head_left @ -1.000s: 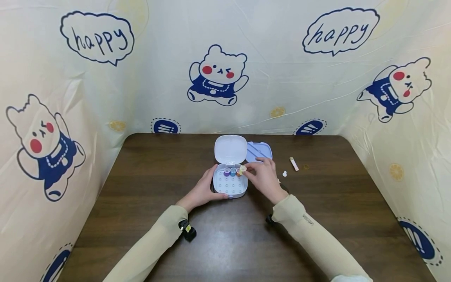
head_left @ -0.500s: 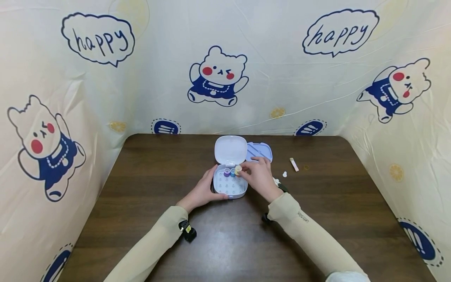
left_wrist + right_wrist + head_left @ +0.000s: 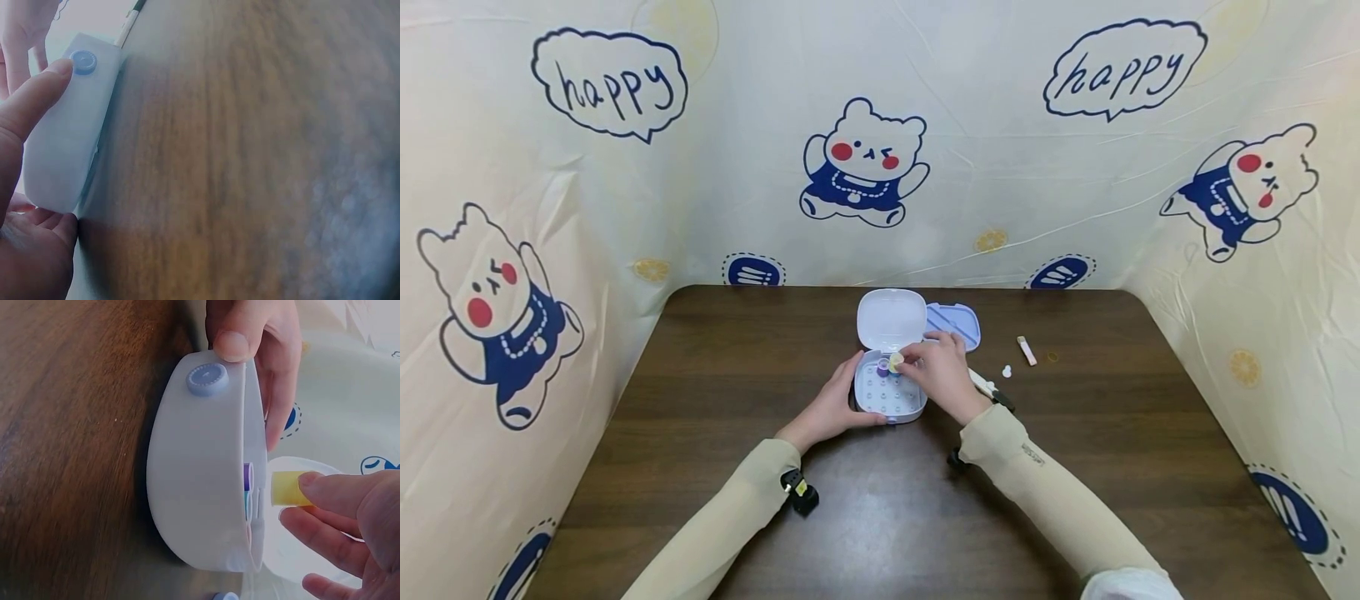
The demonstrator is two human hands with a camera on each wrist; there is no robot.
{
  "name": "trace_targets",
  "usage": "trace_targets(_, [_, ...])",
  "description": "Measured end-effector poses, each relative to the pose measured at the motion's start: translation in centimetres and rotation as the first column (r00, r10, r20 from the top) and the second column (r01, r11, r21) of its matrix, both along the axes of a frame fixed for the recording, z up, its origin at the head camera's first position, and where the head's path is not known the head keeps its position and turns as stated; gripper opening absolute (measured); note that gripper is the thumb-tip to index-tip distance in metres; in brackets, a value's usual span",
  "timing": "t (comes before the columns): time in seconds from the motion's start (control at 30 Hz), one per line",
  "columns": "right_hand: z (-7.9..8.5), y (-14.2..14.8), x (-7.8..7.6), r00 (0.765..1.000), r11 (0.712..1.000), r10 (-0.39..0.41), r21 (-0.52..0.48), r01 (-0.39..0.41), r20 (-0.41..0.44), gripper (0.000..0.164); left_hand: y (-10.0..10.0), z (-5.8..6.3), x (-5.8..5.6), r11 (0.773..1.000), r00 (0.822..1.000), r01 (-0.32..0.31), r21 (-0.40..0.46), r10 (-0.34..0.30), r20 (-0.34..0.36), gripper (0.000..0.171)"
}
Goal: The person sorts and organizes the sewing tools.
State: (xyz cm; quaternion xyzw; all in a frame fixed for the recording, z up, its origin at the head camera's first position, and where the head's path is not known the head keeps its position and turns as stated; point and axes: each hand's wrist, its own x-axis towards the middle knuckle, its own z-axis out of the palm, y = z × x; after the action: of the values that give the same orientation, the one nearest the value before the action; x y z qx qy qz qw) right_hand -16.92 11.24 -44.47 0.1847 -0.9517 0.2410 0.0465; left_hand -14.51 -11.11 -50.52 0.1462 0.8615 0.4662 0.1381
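Note:
My left hand (image 3: 831,408) grips the white plastic box (image 3: 194,456) at its left side, with the thumb along the front by a round blue button (image 3: 208,379). Inside are rows of small pegs. Between thumb and fingertips my right hand (image 3: 951,379) pinches a small yellow thread spool (image 3: 289,488). It is just above the box's back row, apart from it. A purple spool (image 3: 883,367) stands at the left of that row. The blue spool is mostly covered by the yellow one in the head view, and the orange spool is hidden there.
The box's white lid (image 3: 891,319) stands open at the back. Beside it lies a lavender tray (image 3: 958,327). To the right are a white stick with a pinkish end (image 3: 1026,350), a small white piece (image 3: 1007,372) and a thin yellowish ring (image 3: 1052,357). A white-and-dark slim tool (image 3: 992,392) lies near my right wrist.
My right hand has moved left with the yellow spool, from the row's right end to over the blue spool. The left hand and the box have stayed put.

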Motion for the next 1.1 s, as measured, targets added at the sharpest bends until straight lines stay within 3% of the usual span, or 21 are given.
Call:
trace_targets(0.3, [-0.4, -0.7, -0.6, 0.996, 0.999, 0.042, 0.037, -0.039, -0.073, 0.019, 0.0, 0.0, 0.0, 1.000, 1.000, 0.001, 0.001, -0.001, 0.002, 0.127])
trace_targets(0.6, [-0.4, -1.7, -0.9, 0.999, 0.997, 0.039, 0.062, -0.038, -0.018, 0.024, 0.0, -0.1, -0.1, 1.000, 1.000, 0.004, 0.007, -0.004, 0.002, 0.127])
trace_targets(1.1, [-0.9, -3.1, -1.6, 0.999, 0.996, 0.046, 0.073, -0.044, -0.024, 0.022, 0.0, -0.4, -0.3, 1.000, 0.999, 0.019, 0.009, -0.019, -0.040, 0.125])
